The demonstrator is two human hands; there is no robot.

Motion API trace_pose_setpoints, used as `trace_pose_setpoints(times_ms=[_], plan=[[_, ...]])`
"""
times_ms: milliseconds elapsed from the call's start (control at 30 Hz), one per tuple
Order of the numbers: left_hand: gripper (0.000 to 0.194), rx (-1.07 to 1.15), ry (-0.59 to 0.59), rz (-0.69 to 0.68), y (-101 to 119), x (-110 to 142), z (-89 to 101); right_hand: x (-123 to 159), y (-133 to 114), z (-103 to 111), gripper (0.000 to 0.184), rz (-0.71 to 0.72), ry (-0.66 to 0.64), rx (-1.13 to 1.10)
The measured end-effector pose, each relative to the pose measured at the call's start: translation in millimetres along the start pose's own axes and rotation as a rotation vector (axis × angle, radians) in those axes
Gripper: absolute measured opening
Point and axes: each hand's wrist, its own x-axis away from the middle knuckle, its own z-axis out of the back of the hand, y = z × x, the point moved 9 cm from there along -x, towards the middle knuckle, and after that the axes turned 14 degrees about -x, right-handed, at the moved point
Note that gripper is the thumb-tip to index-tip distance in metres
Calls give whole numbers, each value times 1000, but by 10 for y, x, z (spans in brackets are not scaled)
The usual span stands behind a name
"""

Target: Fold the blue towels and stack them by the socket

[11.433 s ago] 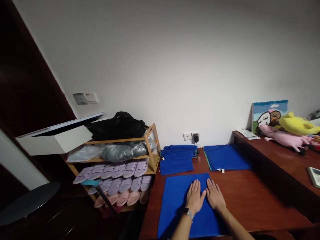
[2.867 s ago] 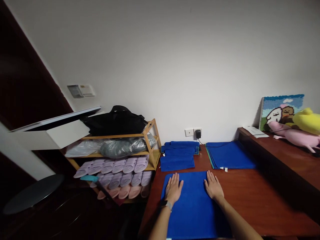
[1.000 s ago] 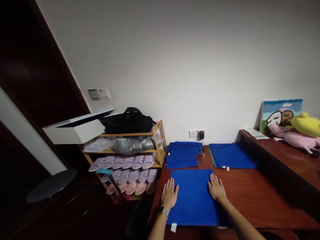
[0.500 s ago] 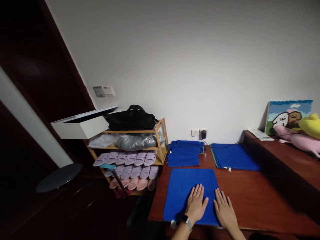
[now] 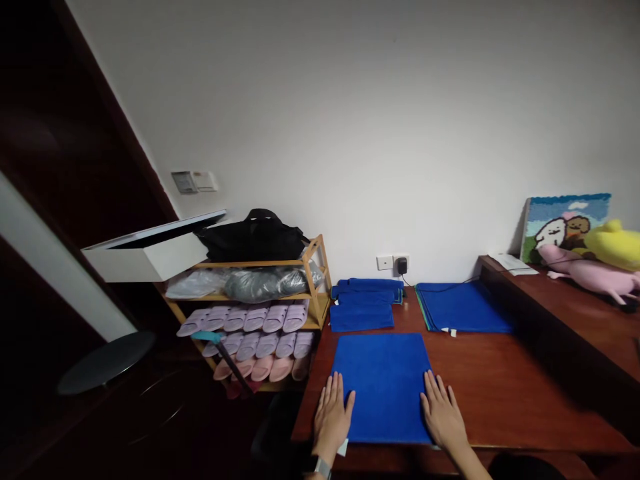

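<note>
The left hand and right hand lie open and empty at the blue towel's side edges. Keep those edges square on the surface.

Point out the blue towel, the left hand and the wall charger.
The blue towel (image 5: pixel 381 385): head view, on its middle.
The left hand (image 5: pixel 333 417): head view, on its back.
The wall charger (image 5: pixel 402 266): head view, on its black body.

Your left hand lies palm down near the table's front edge, fingers spread and pointing away from you. Your right hand lies the same way, well apart to the right, also open. Your right forearm slants in from the lower corner side, and your left wrist sits low in view.
</note>
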Motion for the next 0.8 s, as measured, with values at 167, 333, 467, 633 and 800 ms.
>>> trace_pose_setpoints(times_ms=[167,333,467,633,800], plan=[[76,-6,40,-20,-22,-81,-51,-46,-120,75,68,8,-34,-5],[75,-20,-23,11,-207,-134,-33,-108,-283,94,67,0,-37,-43],[74,-40,-29,16,-334,-119,-57,-92,-310,43,65,22,-12,-87],[69,-57,31,23,-475,-110,-198,-142,-83,110,64,78,81,-102],[65,-21,96,-8,-517,-117,-315,-617,300,455,60,75,176,-14]])
